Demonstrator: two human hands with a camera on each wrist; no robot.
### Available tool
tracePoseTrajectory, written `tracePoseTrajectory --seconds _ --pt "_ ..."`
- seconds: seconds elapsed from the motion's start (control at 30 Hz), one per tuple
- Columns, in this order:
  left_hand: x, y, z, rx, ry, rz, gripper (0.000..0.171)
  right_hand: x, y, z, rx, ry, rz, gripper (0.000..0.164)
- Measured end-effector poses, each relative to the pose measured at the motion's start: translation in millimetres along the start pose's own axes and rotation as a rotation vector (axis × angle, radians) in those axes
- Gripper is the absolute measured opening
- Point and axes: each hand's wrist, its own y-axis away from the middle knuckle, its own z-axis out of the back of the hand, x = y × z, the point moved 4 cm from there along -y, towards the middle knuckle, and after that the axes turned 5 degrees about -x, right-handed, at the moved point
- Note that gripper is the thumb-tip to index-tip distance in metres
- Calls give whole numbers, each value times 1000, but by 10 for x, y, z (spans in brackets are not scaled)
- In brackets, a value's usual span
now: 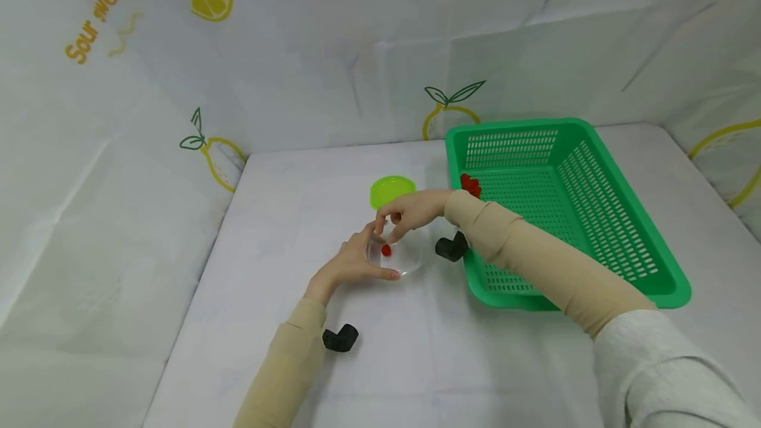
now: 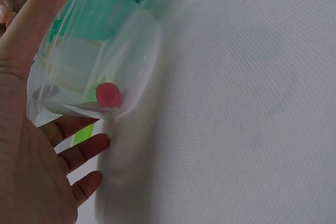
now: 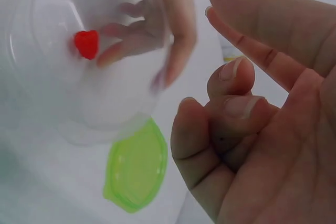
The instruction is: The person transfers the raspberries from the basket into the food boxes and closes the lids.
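My left hand [image 1: 351,261] holds a clear plastic container [image 1: 411,257] at its side, thumb at the near side and fingers toward the far side. In the container lies a small red raspberry-like piece [image 3: 86,44], seen through the wall as a red spot [image 2: 108,95] in the left wrist view. Over the container's far rim, my right hand [image 1: 413,209] reaches down with thumb and index finger extended; the right wrist view shows nothing between them and the other fingers bent. A lime-green lid [image 1: 390,188] lies just beyond the container.
To the right stands a green slotted basket [image 1: 517,126], with more red pieces [image 1: 471,185] at its left wall, beside my right wrist. My right forearm crosses over the basket. Black wrist devices [image 1: 341,339] sit at both wrists. A lemon-printed sheet [image 1: 309,51] hangs behind the white table.
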Motion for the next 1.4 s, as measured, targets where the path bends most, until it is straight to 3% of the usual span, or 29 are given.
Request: tracePoseTrajectory --seconds 0.43,0.57,0.97,1.13,1.4 --pt "4 2 -39 10 -26 -6 108 -92 471 279 -114 -114 48 26" --pt "10 20 -43 15 -27 14 111 -215 646 356 -198 -162 12 26" --pt "-12 6 -21 2 -37 -47 104 -720 1075 504 -401 -355 -12 31" --pt "-11 0 -7 -9 -33 -45 103 -963 1125 477 -416 -363 -56 32" --pt "3 -14 -9 -16 -43 -45 104 -1313 1086 400 -367 -321 -147 38"
